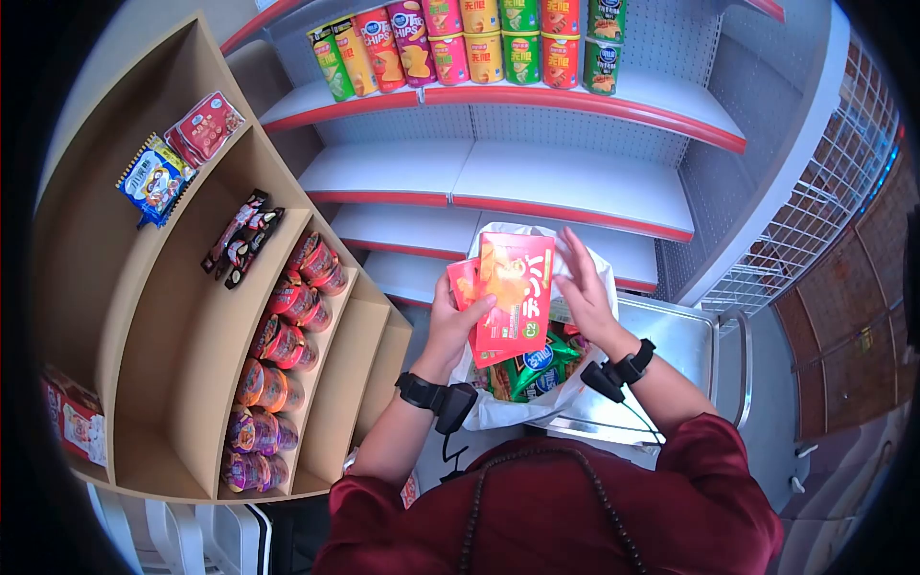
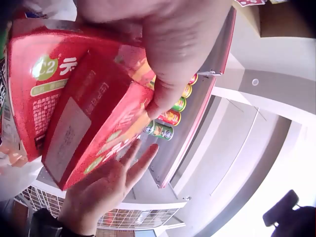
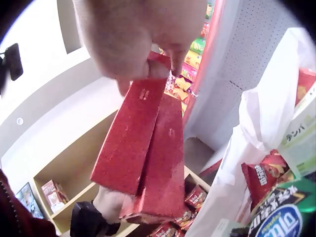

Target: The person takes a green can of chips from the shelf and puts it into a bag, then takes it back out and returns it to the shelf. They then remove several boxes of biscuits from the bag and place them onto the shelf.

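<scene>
Two red-pink boxes, the front one [image 1: 517,287] overlapping the other [image 1: 464,280], are gripped by my left hand [image 1: 450,324], thumb across the front. My right hand [image 1: 591,297] is beside their right edge, fingers extended. Seen from the left wrist, the boxes [image 2: 98,118] fan apart under my left hand [image 2: 173,44], with my right hand [image 2: 101,190] beyond them. In the right wrist view my right hand [image 3: 143,39] is at the boxes' [image 3: 129,138] upper end; contact is unclear. Below them, a white bag [image 1: 494,414] holds green snack packets [image 1: 548,362] and other items.
Ahead stands a white shelf unit [image 1: 575,177] with red edges and snack canisters [image 1: 481,59] on an upper level. At left, a tan shelf [image 1: 369,335] bears cup noodles [image 1: 271,385] and snack packs [image 1: 156,179]. A metal surface [image 1: 671,335] lies beside the bag, near a wire grid [image 1: 815,206].
</scene>
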`<state>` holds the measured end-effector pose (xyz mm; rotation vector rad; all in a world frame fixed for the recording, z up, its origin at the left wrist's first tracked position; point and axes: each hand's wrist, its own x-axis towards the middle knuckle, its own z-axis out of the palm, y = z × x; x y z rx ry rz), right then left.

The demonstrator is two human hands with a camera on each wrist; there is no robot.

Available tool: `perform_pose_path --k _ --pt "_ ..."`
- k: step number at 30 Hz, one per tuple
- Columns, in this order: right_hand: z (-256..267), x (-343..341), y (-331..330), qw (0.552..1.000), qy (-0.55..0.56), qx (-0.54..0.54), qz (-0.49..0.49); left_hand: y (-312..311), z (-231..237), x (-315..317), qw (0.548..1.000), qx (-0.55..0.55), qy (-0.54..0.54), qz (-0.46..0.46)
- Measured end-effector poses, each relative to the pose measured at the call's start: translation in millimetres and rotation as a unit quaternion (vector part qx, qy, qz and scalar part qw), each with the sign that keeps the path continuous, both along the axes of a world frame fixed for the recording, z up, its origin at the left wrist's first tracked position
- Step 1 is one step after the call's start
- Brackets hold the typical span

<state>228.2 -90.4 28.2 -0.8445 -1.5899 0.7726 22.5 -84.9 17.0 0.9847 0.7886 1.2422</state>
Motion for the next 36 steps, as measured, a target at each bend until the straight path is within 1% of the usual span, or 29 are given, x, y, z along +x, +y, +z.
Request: perform_pose_path --k 1,2,3,5,6,7,8,9,10,11,12,13,14,15,16,17,19,20,21,24,25,26,27,29,30,31,32,33,36 --pt "2 -8 -3 0.976 0.160 -0.143 0.039 1 2 1 1.000 0.006 -0.020 0.019" --pt "4 -13 -8 0.976 0.124 -0.175 0.047 1 4 3 0.998 0.010 -0.040 0.038" --pt "1 -14 -9 0.976 0.123 -0.173 0.048 0 5 5 0.998 0.013 -0.041 0.038" --pt "-9 -15 -4 0.957 0.084 -0.238 0.141 -2 7 10 0.995 0.083 -0.008 0.054" --pt "-12 -17 -1 0.955 0.092 -0.233 0.158 0 5 8 0.995 0.085 -0.009 0.054" --pt "-12 -14 0 0.956 0.091 -0.230 0.158 4 3 5 0.993 0.038 -0.111 0.010" --pt "-11 -11 0 0.930 0.167 -0.285 0.160 6 1 2 0.977 -0.011 -0.212 -0.036" --pt "-9 -9 -1 0.896 0.241 -0.338 0.161 6 3 0 0.977 -0.009 -0.211 -0.037" --pt "-13 -7 -1 0.884 0.261 -0.336 0.194 4 7 -2 0.977 -0.005 -0.195 -0.080" --pt "-15 -7 0 0.885 0.261 -0.334 0.194 2 8 -3 0.976 -0.001 -0.178 -0.123" --pt "-17 -7 0 0.866 0.285 -0.347 0.219 0 4 4 0.993 0.032 -0.090 -0.064" --pt "-20 -8 0 0.846 0.308 -0.360 0.245 -1 1 7 0.993 0.033 -0.089 -0.064" --pt "-25 -7 1 0.846 0.308 -0.359 0.246 -2 1 9 0.995 0.015 -0.068 -0.071" --pt "-30 -8 2 0.855 0.274 -0.362 0.250 -4 1 10 0.996 -0.002 -0.046 -0.079" --pt "-32 -8 2 0.863 0.239 -0.366 0.254 -2 -6 5 0.991 -0.048 -0.035 -0.123" --pt "-34 -9 2 0.863 0.238 -0.366 0.255 -1 -8 3 0.991 -0.047 -0.036 -0.122" --pt "-34 -12 -2 0.853 0.254 -0.377 0.254 -5 -1 1 0.981 -0.061 -0.014 -0.183" --pt "-34 -12 -1 0.853 0.254 -0.378 0.255 -7 2 2 0.982 -0.049 -0.006 -0.182" --pt "-35 -9 2 0.866 0.234 -0.373 0.237 -9 4 3 0.982 -0.050 -0.007 -0.181" --pt "-36 -6 4 0.889 0.203 -0.350 0.215 -10 4 1 0.983 -0.049 -0.049 -0.168" --pt "-36 -6 3 0.899 0.192 -0.333 0.210 -7 -3 -1 0.988 -0.051 -0.047 -0.136" --pt "-33 -6 1 0.892 0.216 -0.337 0.210 -5 -6 -2 0.992 -0.052 -0.046 -0.105" --pt "-26 -6 -2 0.892 0.216 -0.336 0.211 -6 -3 -3 0.992 -0.051 -0.046 -0.104" --pt "-14 -6 -8 0.892 0.274 -0.315 0.171 -11 7 -8 0.998 -0.025 -0.021 -0.062" --pt "-12 -4 -8 0.914 0.234 -0.306 0.124 -10 5 -11 0.998 -0.026 -0.021 -0.061" --pt "-13 -3 -8 0.914 0.235 -0.308 0.125 -7 0 -15 0.999 -0.015 -0.017 -0.029" --pt "-16 -2 -8 0.918 0.229 -0.310 0.092 -5 -3 -18 1.000 -0.003 -0.014 0.002" --pt "-20 -1 -9 0.922 0.222 -0.313 0.059 -4 -3 -20 1.000 -0.004 -0.015 0.003" --pt "-22 1 -17 0.913 0.254 -0.313 0.066 -3 -2 -26 0.996 0.001 -0.078 0.049"
